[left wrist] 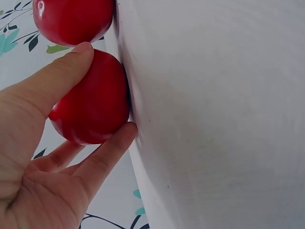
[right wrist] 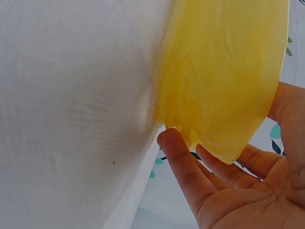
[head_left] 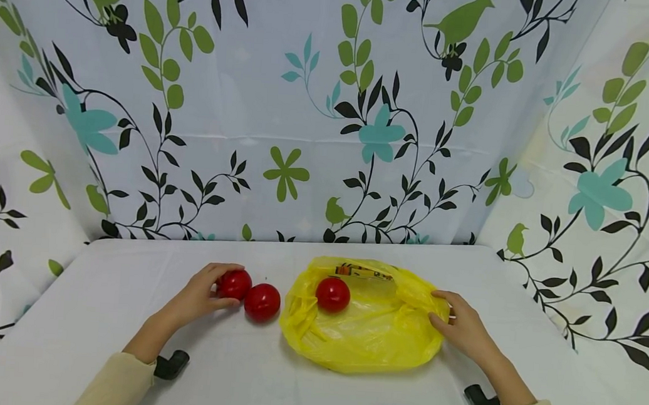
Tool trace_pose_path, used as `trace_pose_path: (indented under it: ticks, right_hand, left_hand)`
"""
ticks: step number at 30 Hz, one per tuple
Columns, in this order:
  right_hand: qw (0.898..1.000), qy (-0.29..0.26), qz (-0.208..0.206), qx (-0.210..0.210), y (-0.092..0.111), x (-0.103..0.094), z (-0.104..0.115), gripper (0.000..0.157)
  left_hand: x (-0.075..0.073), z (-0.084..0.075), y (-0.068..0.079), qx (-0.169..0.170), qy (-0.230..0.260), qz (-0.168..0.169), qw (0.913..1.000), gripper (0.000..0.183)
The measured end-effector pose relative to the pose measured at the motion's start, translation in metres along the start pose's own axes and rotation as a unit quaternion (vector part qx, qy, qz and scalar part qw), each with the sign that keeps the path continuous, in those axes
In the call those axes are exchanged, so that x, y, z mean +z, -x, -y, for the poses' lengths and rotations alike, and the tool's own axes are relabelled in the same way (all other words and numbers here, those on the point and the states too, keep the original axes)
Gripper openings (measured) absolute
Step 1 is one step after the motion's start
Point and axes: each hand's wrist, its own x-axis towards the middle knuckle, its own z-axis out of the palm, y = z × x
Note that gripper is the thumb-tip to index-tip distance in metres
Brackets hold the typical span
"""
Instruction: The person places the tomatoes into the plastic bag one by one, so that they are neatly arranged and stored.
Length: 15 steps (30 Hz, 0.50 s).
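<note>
Two glossy, round red fruits, apple-like in shape, sit side by side left of a yellow plastic bag. My left hand holds the farther left red fruit, thumb on one side and fingers curved round the other. Next to it, the second red fruit stands beside the bag. A third red fruit lies in the bag's open mouth. At the bag's right end, my right hand holds the side with thumb and bent fingers spread round the plastic; the right wrist view shows fingertips at its lower edge.
A white-covered table lies under everything. Behind it hangs a patterned cloth with leaves, flowers and birds, continuing along both sides. Black camera mounts sit at the wrists below beige sleeves.
</note>
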Motion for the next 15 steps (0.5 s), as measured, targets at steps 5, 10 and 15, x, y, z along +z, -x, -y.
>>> trace_pose_path:
  ticks: [5, 10, 15]
  right_hand:
    - [1.000, 0.002, -0.009, -0.013, -0.0003, 0.0005, -0.0019, 0.045]
    - [1.000, 0.002, -0.008, -0.013, -0.0005, 0.0013, -0.0029, 0.045]
    - [1.000, 0.000, -0.006, -0.012, 0.0000, 0.0014, -0.0027, 0.045]
  left_hand:
    - [-0.0007, 0.0004, 0.0000, -0.006, -0.002, -0.006, 1.0000, 0.064]
    - [-0.0011, 0.0040, -0.0009, -0.015, 0.003, -0.010, 0.9998, 0.063]
    - [-0.0020, 0.0030, -0.0016, -0.015, 0.003, -0.025, 0.9996, 0.062]
